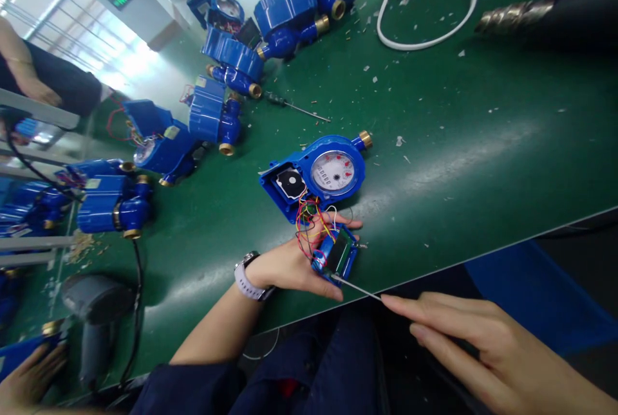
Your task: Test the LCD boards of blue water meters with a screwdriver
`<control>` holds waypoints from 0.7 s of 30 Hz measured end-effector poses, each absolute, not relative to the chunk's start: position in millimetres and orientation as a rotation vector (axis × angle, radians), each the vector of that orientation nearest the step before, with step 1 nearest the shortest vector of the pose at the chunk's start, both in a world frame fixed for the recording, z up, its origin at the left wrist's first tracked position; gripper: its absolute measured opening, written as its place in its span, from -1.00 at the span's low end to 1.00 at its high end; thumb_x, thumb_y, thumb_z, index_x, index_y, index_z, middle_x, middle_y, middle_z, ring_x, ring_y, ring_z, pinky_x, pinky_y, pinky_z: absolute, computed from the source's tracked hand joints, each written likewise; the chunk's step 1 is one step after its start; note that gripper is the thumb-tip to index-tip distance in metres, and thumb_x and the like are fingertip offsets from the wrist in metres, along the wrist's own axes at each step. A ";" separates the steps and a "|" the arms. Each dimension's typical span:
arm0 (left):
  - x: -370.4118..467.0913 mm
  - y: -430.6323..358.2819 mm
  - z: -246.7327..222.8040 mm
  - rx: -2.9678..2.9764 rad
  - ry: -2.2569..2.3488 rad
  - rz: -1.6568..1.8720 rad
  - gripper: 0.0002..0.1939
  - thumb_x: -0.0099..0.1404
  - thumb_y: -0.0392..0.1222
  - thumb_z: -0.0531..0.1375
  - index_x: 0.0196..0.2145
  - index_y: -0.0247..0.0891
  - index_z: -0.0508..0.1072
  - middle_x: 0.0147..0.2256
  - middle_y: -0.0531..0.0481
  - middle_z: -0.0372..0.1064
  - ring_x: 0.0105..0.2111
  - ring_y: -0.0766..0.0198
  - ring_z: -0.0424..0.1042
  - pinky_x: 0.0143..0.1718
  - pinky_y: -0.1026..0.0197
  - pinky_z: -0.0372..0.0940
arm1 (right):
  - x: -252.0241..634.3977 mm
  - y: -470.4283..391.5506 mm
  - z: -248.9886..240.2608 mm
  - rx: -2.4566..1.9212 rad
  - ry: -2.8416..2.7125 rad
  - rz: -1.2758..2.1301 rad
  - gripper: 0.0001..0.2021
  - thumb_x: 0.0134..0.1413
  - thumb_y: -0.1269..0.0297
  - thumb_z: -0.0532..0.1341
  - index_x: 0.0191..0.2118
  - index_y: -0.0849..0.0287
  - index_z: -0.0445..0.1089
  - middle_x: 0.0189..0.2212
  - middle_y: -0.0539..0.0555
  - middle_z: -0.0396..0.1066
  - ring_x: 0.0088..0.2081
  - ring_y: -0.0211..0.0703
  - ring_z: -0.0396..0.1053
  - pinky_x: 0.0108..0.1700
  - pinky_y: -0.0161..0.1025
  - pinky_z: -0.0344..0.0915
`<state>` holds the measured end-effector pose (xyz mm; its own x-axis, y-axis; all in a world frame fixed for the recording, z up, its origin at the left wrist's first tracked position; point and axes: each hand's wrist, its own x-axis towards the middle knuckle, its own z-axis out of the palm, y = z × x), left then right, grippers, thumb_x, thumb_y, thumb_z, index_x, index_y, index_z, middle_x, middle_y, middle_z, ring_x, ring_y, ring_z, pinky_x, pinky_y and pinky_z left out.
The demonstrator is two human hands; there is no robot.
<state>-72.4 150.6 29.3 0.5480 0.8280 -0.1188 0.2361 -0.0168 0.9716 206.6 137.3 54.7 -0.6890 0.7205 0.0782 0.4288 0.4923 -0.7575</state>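
Note:
A blue water meter lies open on the green table, its dial facing up and its square compartment uncovered. Colored wires run from it to a small blue cover with a green circuit board inside. My left hand, a watch at its wrist, holds this cover, thumb along the near side and fingers stretched beneath and beyond it. In my right hand is a screwdriver; its thin shaft reaches to the board's near corner. The screwdriver's handle is hidden by my fingers.
Several blue meters stand along the far left side. Another screwdriver lies beyond the open meter. A heat gun and white cable are at the back right. A barcode scanner and another person's hand are at left.

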 end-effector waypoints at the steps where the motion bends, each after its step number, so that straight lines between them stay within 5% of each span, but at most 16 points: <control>1: -70.7 151.8 28.2 1.553 0.927 0.609 0.05 0.01 -0.12 0.49 0.33 -0.02 0.01 0.21 -0.28 0.19 0.17 -0.16 0.33 0.24 -0.22 0.21 | 207.1 136.9 54.4 -0.957 -2.363 1.022 -0.64 0.31 0.19 0.18 0.16 0.08 0.44 -0.33 0.12 0.51 -0.30 -0.09 0.51 -0.28 -0.31 0.50; 5: -62.0 154.9 23.8 1.573 0.922 0.657 0.08 0.00 -0.19 0.49 0.33 -0.01 -0.02 0.15 -0.24 0.25 0.18 -0.17 0.32 0.24 -0.24 0.21 | 214.4 138.0 54.5 -0.926 -2.386 1.036 -0.62 0.33 0.25 0.14 0.21 0.09 0.39 -0.37 0.11 0.48 -0.35 -0.13 0.49 -0.34 -0.35 0.46; 11: -51.9 153.6 15.5 1.470 0.843 0.794 -0.09 0.03 -0.19 0.48 0.20 0.03 0.08 0.35 -0.27 -0.06 0.22 -0.19 0.28 0.22 -0.29 0.22 | 234.0 141.4 52.1 -0.752 -2.454 1.136 -0.50 0.36 0.50 -0.05 0.33 0.05 0.19 -0.30 0.03 0.44 -0.40 -0.28 0.45 -0.39 -0.45 0.39; 16: -50.3 153.4 6.9 1.540 0.837 0.866 0.10 0.00 -0.19 0.50 0.31 0.02 -0.07 0.18 -0.25 0.25 0.17 -0.13 0.35 0.22 -0.26 0.23 | 241.9 136.9 45.4 -0.721 -2.586 0.845 -0.39 0.24 0.57 -0.05 0.36 0.06 0.13 -0.22 0.09 0.44 -0.39 -0.20 0.45 -0.47 -0.36 0.34; 21: -52.0 154.4 5.7 1.520 0.781 0.876 0.11 -0.01 -0.18 0.51 0.32 0.04 -0.05 0.18 -0.23 0.25 0.16 -0.11 0.36 0.21 -0.23 0.25 | 245.5 130.7 40.8 -0.752 -2.674 0.681 -0.27 0.08 0.61 -0.04 0.37 0.03 0.12 -0.16 0.09 0.45 -0.36 -0.15 0.48 -0.51 -0.29 0.32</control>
<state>-52.0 154.4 5.7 0.4989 0.8606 0.1025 0.0040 -0.1206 0.9927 245.5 130.7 40.8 -0.8251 0.5481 0.1370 0.4157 0.7533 -0.5097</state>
